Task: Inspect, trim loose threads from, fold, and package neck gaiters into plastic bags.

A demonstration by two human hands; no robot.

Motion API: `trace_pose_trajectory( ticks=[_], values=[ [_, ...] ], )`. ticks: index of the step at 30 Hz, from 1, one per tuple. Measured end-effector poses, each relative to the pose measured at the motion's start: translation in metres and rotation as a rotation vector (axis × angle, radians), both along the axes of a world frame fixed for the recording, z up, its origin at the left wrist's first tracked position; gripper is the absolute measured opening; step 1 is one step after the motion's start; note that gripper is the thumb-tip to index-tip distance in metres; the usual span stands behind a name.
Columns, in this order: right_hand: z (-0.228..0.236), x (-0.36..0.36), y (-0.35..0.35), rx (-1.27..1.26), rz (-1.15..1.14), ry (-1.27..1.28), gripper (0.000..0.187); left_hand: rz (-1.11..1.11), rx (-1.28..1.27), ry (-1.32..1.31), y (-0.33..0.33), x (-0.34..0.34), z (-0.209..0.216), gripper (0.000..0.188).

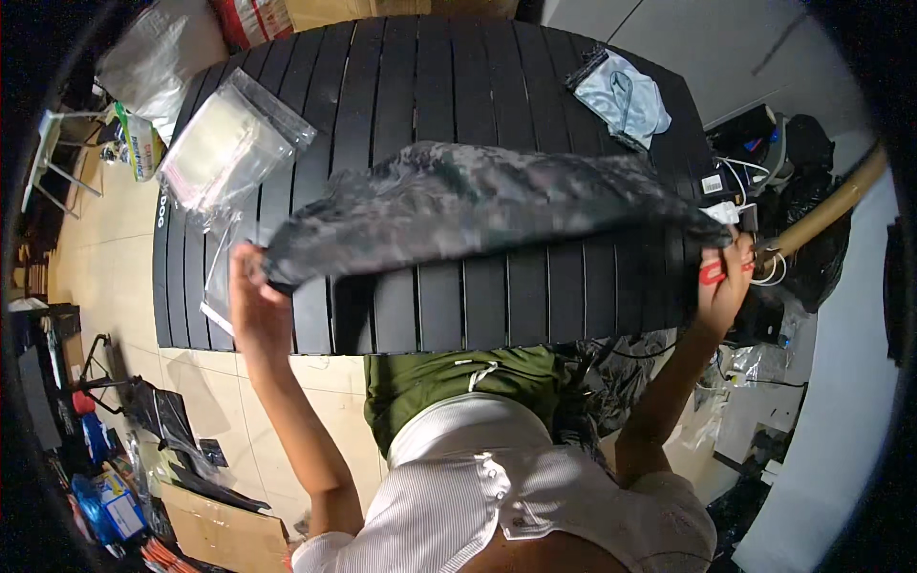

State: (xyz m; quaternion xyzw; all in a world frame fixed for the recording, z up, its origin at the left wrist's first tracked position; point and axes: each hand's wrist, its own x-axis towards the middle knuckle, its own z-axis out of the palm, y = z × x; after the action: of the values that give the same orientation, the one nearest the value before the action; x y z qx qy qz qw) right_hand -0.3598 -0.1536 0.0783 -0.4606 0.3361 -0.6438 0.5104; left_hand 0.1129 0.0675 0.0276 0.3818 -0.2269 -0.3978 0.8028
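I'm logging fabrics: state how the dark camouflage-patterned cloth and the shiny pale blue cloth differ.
The dark camouflage-patterned cloth is spread wide between the left hand and right hand; the shiny pale blue cloth lies in a compact bundle on the black slatted table. The camouflage cloth is mottled and dark, the blue one light. Both look soft.

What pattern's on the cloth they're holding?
Dark grey camouflage blotches cover the cloth, in the head view.

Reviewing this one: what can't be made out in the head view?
In the head view:
Camouflage cloth: motion blur hides its seams and finer pattern.
Left hand and right hand: cloth and blur obscure exact fingertip positions.
Black table: the cloth covers part of its slats.
Brown pole: upper end cut off by dark rim.
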Motion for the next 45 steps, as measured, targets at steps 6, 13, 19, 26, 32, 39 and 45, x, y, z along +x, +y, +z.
trace_pose_trajectory(
  ticks=[6, 13, 19, 26, 32, 39, 45],
  values=[
    [-0.063, -0.021, 0.011, 0.56, 0.154, 0.128, 0.007, -0.054, 0.717, 0.133, 0.012, -0.055, -0.021, 0.036],
    [-0.075, -0.003, -0.003, 0.383, 0.145, 0.38, 0.019, -0.096, 0.818, -0.046, 0.0, -0.048, -0.013, 0.038],
    [-0.063, -0.019, -0.016, 0.165, -0.128, 0.535, 0.007, -0.074, 0.545, -0.061, 0.005, -0.048, -0.015, 0.05],
    [-0.04, 0.036, 0.014, 0.287, -0.235, 0.966, 0.03, -0.212, 0.455, -0.029, 0.015, -0.066, -0.019, 0.063],
    [-0.046, 0.119, 0.066, 0.398, 0.289, 0.847, 0.028, -0.242, 0.565, 0.066, 0.013, -0.083, -0.014, 0.039],
    [-0.028, 0.189, 0.108, 0.101, 0.453, 1.122, 0.016, -0.141, 0.466, -0.015, 0.024, -0.088, -0.021, 0.037],
    [-0.02, 0.209, 0.132, 0.052, 0.602, 0.997, 0.016, -0.091, 0.452, 0.063, 0.032, -0.089, -0.015, 0.042]
  ],
)
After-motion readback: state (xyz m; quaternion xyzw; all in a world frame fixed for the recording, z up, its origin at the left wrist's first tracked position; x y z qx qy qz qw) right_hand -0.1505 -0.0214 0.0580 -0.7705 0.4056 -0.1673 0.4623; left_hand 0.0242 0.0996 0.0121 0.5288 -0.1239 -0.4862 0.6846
